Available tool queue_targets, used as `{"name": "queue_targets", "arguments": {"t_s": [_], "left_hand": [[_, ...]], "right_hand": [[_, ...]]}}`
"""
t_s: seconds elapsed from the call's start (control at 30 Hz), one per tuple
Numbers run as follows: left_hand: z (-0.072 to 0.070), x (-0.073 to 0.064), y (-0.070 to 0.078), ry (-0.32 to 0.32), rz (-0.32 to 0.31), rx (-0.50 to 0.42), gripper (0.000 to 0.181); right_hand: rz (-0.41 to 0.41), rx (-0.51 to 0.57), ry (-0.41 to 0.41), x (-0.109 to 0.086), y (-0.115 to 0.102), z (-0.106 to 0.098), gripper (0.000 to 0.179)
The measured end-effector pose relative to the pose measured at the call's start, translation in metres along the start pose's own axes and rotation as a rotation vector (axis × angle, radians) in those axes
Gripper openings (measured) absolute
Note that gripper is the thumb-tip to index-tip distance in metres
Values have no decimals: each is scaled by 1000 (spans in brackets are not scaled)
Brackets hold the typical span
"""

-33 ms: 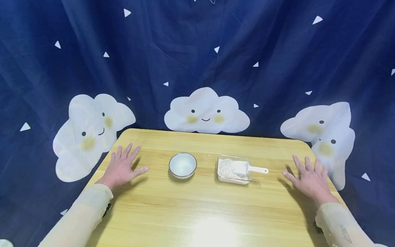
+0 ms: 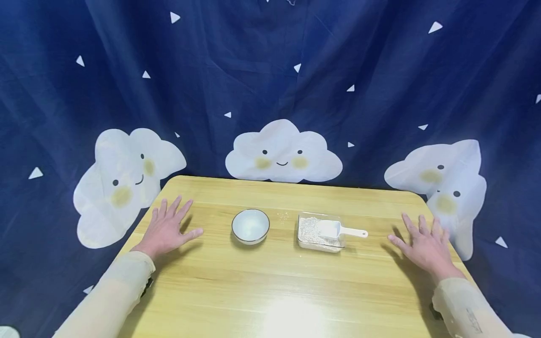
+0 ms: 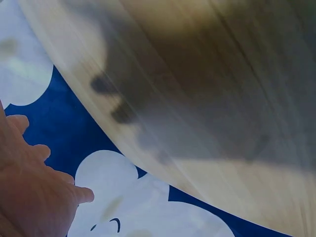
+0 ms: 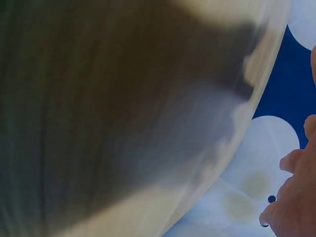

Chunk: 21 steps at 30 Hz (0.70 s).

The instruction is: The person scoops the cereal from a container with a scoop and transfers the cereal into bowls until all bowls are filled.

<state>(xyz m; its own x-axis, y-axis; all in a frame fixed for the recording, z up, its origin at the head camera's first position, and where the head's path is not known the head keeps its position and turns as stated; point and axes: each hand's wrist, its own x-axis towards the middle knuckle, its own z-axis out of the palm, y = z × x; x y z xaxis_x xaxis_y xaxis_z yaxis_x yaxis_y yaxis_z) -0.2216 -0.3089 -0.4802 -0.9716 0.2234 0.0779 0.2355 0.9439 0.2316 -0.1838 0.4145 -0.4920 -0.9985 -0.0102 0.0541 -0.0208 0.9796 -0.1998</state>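
Observation:
My left hand [image 2: 166, 231] is spread over the table's left side, its fingers straight and holding nothing. To its right stands a white bowl [image 2: 250, 226] with a dark rim; no contents show in it. A clear rectangular container [image 2: 320, 248] sits right of the bowl and holds pale flakes or grains [image 2: 307, 231]. On top of them lies a white scoop [image 2: 329, 229], its handle jutting out over the container's right wall. Over the right side of the table, my right hand [image 2: 428, 246] is also spread, touching neither container nor scoop. Both wrist views show just part of each hand and its shadow.
The wooden table [image 2: 236, 291] has rounded far corners. A few pale crumbs [image 2: 283, 217] lie between bowl and container. Behind the table hangs a dark blue curtain [image 2: 270, 84] with white clouds and triangles.

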Motion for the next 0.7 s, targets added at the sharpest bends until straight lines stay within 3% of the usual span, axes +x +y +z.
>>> {"name": "queue_targets", "arguments": {"t_s": [0.33, 0.43, 0.57, 0.7], "left_hand": [[-3, -5, 3, -6, -13, 4, 107], [0, -3, 3, 26, -12, -39, 104], [3, 4, 18, 128, -1, -193, 92], [1, 9, 61, 205, 62, -299, 81]], "right_hand": [[-4, -8, -7, -1, 1, 3, 98], [-2, 15, -28, 1, 0, 2, 98], [17, 195, -59, 4, -5, -2, 88], [20, 497, -97, 2, -21, -9, 75]]}}
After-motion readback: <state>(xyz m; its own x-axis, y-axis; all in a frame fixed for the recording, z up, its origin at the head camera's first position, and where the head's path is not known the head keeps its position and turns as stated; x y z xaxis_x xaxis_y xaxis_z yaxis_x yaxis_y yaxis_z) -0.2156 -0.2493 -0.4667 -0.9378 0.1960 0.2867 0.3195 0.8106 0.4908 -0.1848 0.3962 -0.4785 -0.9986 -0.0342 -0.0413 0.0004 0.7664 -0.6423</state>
